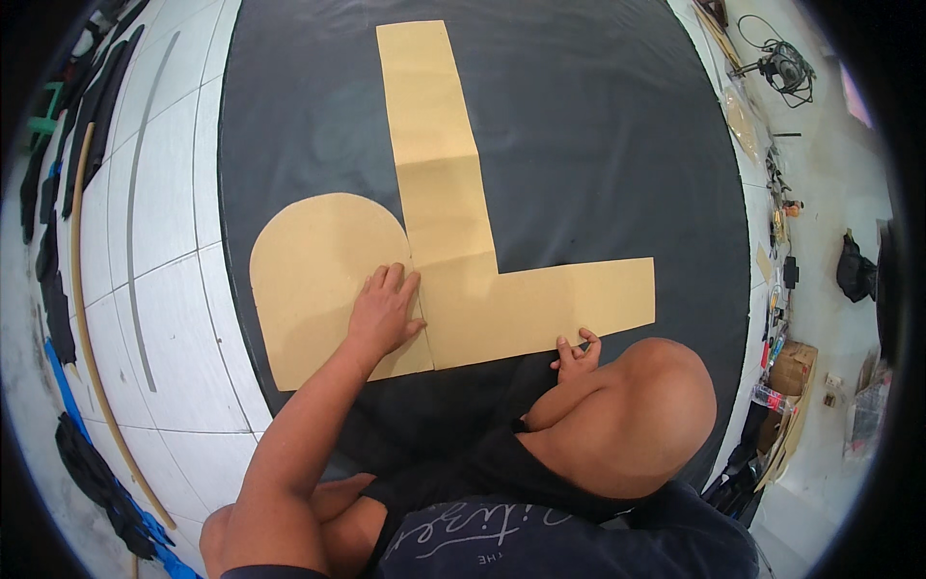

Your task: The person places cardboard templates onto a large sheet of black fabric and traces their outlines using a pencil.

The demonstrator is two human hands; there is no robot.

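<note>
A rounded tan cardboard pattern piece (299, 270), arched at the top and straight at the bottom, lies flat on black sheet material (598, 145). Against its right side lies a large L-shaped cardboard pattern piece (444, 203), with faint creases across its long arm. My left hand (386, 309) rests palm down near the seam between the two pieces, fingers stretched out and thumb reaching toward the L-shaped piece. At the lower edge of the L's short arm is my right hand (577, 359), its fingers loosely bent and apart. I see nothing held in it; part of it is hidden.
White floor tiles (174, 222) border the sheet at left, with a long wooden stick (85, 280) and dark material beyond. On the right are a cardboard box (793, 367), a coiled black cable (786, 72), a black bag (854, 268) and scattered small items along the wall.
</note>
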